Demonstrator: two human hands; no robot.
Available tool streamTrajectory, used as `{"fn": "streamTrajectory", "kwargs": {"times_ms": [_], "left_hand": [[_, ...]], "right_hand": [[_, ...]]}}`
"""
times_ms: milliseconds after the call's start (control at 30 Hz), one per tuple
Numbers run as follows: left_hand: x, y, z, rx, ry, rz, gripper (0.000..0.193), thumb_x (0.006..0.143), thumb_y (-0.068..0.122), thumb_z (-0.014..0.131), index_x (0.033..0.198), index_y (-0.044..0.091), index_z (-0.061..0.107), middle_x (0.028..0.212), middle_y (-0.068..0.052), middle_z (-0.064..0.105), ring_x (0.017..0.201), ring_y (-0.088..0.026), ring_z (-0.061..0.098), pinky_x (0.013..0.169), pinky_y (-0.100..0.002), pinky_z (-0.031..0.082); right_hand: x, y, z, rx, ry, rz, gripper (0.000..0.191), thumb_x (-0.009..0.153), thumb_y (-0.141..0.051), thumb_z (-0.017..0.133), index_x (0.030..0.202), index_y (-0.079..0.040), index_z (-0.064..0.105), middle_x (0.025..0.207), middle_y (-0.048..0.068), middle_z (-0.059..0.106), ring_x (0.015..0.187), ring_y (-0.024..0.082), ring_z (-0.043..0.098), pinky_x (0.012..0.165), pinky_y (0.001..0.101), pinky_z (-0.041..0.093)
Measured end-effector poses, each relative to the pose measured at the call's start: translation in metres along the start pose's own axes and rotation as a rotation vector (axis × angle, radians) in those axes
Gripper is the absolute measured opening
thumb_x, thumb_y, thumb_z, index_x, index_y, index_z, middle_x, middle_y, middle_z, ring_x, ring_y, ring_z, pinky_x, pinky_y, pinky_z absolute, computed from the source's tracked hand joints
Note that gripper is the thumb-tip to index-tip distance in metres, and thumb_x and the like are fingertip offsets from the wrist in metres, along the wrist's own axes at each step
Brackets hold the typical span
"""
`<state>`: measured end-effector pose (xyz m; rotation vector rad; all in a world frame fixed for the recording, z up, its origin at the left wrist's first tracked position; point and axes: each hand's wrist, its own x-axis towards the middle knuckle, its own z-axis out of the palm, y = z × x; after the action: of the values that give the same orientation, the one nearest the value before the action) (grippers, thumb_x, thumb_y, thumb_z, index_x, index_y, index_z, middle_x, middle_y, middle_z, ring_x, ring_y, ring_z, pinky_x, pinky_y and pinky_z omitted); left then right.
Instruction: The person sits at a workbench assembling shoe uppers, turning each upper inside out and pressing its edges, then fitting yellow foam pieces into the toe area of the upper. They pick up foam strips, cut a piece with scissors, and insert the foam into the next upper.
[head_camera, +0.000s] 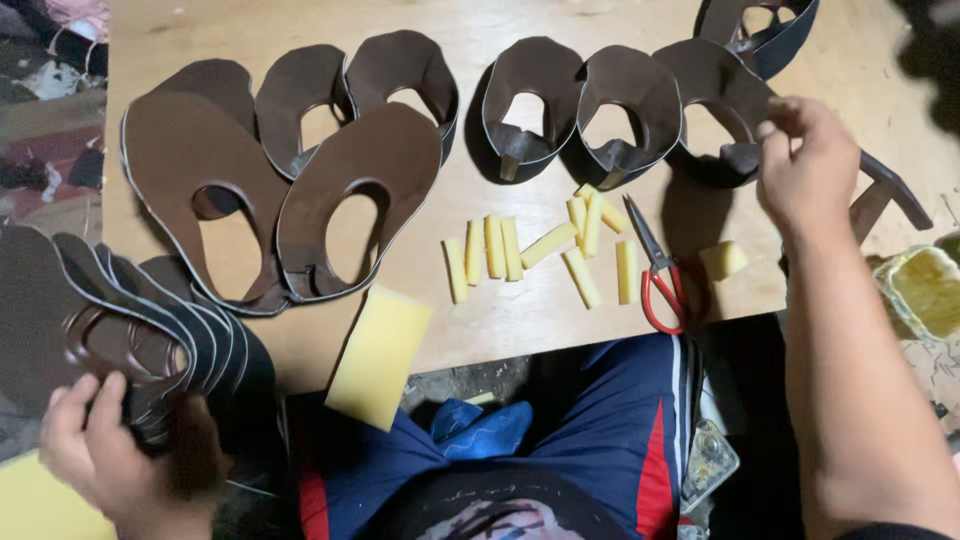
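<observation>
My left hand grips a fanned stack of flat brown leather shoe uppers at the lower left, off the table's front edge. My right hand reaches over the table's right side and pinches the edge of a curved brown upper, the rightmost of a row of three standing shaped uppers. Two flat brown uppers lie overlapped on the wooden table at the left, with more behind them.
Several small yellow foam strips lie mid-table beside red-handled scissors and a yellow foam chunk. A larger yellow foam pad overhangs the front edge. A hammer and a yellow-lined container sit at the right.
</observation>
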<state>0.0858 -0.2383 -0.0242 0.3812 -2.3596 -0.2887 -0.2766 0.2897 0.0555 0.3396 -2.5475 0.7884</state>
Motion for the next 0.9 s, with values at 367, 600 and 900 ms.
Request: {"fn": "streamTrajectory", "kwargs": {"times_ms": [367, 600, 900], "left_hand": [[-0.041, -0.003, 0.042, 0.54, -0.303, -0.015, 0.044, 0.079, 0.035, 0.07, 0.109, 0.003, 0.075, 0.129, -0.015, 0.059, 0.139, -0.033, 0.047, 0.126, -0.045, 0.04], [-0.021, 0.032, 0.038, 0.157, -0.139, 0.005, 0.041, 0.086, 0.036, 0.07, 0.112, 0.005, 0.072, 0.124, -0.019, 0.058, 0.127, -0.04, 0.052, 0.117, -0.05, 0.043], [0.026, 0.177, 0.066, -1.062, -0.83, -0.668, 0.072, 0.081, 0.018, 0.073, 0.144, 0.006, 0.041, 0.122, -0.016, 0.066, 0.093, -0.022, 0.073, 0.082, -0.034, 0.059]], "right_hand": [[0.134, 0.061, 0.038, -0.681, -0.346, 0.038, 0.058, 0.084, -0.006, 0.062, 0.137, -0.027, 0.073, 0.104, 0.019, 0.073, 0.098, 0.041, 0.068, 0.094, 0.0565, 0.039], [0.127, 0.077, 0.031, -0.382, 0.149, -0.237, 0.026, 0.087, 0.001, 0.065, 0.111, -0.006, 0.071, 0.105, 0.018, 0.073, 0.1, 0.038, 0.071, 0.084, 0.0418, 0.056], [-0.056, -0.07, 0.011, 0.034, 0.032, -0.342, 0.017, 0.102, 0.0, 0.076, 0.118, -0.001, 0.069, 0.109, 0.014, 0.072, 0.094, 0.023, 0.072, 0.085, 0.0317, 0.057]]}}
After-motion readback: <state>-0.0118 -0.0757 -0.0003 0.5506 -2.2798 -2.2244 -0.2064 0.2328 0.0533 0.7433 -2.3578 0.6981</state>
